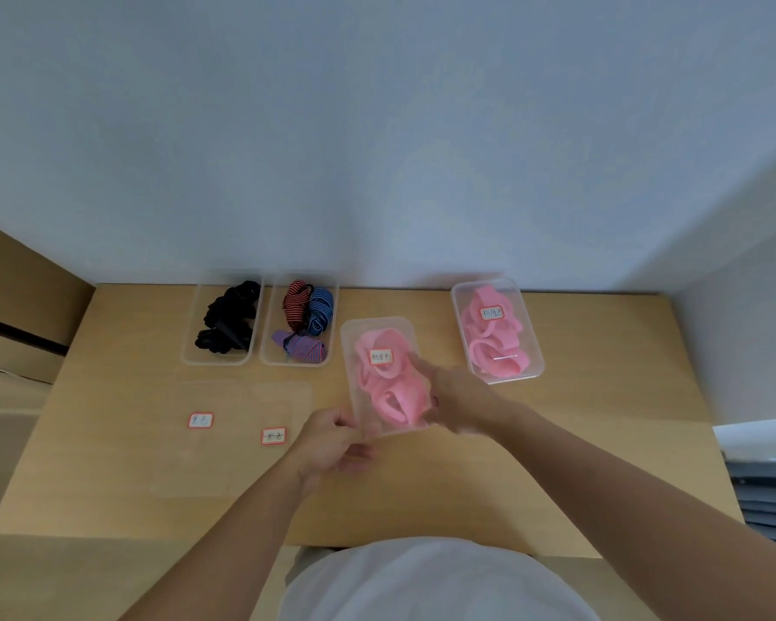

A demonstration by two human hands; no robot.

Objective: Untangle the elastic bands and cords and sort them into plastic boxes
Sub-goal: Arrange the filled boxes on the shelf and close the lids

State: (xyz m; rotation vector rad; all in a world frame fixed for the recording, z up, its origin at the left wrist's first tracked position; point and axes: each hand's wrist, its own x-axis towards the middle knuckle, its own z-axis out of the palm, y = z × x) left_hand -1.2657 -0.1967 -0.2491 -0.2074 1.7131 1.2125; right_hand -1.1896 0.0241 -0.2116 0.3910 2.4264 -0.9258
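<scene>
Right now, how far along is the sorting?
Done: all four boxes are filled by colour; the right pink box is lidded. In hand: left hand and right hand hold the centre pink box, its lid apparently going on. Left: two lids lie on the table before the open black box and striped box.

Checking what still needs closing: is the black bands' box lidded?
No: the black bands' box stands uncovered, with two labelled lids lying flat on the table nearby.

Wooden table [565,477]: plastic boxes [218,362], 2 lids [211,445]
</scene>
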